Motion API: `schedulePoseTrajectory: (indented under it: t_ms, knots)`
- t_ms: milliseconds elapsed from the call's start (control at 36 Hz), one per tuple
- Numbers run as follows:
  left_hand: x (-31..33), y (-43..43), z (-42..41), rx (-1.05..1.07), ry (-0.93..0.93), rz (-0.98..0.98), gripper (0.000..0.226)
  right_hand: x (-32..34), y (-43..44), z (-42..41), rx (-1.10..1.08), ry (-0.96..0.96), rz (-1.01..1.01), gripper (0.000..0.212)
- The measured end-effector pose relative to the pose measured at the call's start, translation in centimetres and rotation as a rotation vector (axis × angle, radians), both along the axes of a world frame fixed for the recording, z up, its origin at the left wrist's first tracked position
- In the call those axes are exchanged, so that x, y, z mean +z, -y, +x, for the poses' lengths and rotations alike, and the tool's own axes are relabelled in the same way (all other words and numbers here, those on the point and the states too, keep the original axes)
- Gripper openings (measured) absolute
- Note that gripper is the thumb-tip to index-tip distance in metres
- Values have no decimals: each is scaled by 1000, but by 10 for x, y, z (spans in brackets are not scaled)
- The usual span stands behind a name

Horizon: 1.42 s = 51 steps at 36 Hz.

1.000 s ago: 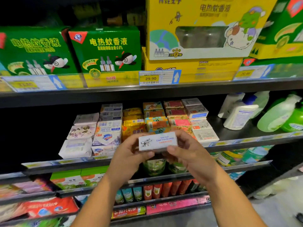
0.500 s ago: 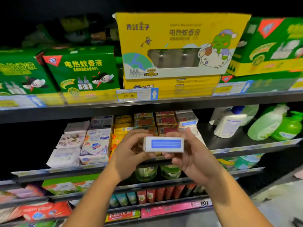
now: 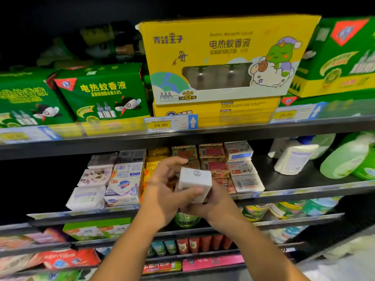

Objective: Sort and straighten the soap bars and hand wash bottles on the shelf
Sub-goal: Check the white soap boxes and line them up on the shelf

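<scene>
While we hold the white soap box [image 3: 194, 182] on end in front of the stacked soap bars [image 3: 125, 179], our left grip [image 3: 162, 191] curls round it, thumb across its face, and our right grip [image 3: 215, 208] clasps its lower end. To the right of the stacked soap bars stand the hand wash bottles [image 3: 292, 159].

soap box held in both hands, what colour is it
The soap box is white with a small round grey mark near its top; head view.
</scene>
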<state>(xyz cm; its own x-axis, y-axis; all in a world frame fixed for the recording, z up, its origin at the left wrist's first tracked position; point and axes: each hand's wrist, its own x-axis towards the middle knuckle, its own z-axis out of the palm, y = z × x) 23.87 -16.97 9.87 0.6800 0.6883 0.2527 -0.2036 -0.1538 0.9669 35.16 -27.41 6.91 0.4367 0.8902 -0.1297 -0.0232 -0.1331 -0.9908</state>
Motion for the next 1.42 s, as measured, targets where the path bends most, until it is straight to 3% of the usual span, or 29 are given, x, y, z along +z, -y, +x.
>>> schedulePoseTrajectory:
  t_ms: [139,222,417,611,778,861,944,1000,1139,1306,1417]
  knots:
    - [-1,-21,-20,13,-55,48,63,-3,9,14,-67,45,62,62]
    - [-3,-29,-33,-7,-164,80,62,7,12,22,-145,-3,150,65]
    - [-16,-18,-29,-90,-345,-27,88,29,-9,-6,-134,-16,300,63]
    - [-16,-26,-38,-38,-280,-211,78,33,-7,2,-124,37,244,58]
    - [-6,-31,-39,-37,29,-560,62,30,-2,8,-114,-96,155,52]
    - [-6,-28,-32,-5,-25,-662,52,24,-4,3,-139,-137,49,39]
    - [-11,-26,-29,36,-243,-631,44,23,-2,3,-138,-154,-96,23]
    - [-16,-27,-29,33,-366,-617,49,18,-1,5,-135,-187,-166,29]
    - [-26,-30,-32,28,-601,-472,34,7,-1,6,-70,-234,-278,36]
    - [-27,-38,-38,4,-593,-377,19,4,-7,7,-9,-140,-187,18]
    - [-20,-42,-39,-18,-386,-390,26,11,-15,4,-34,-265,-62,31]
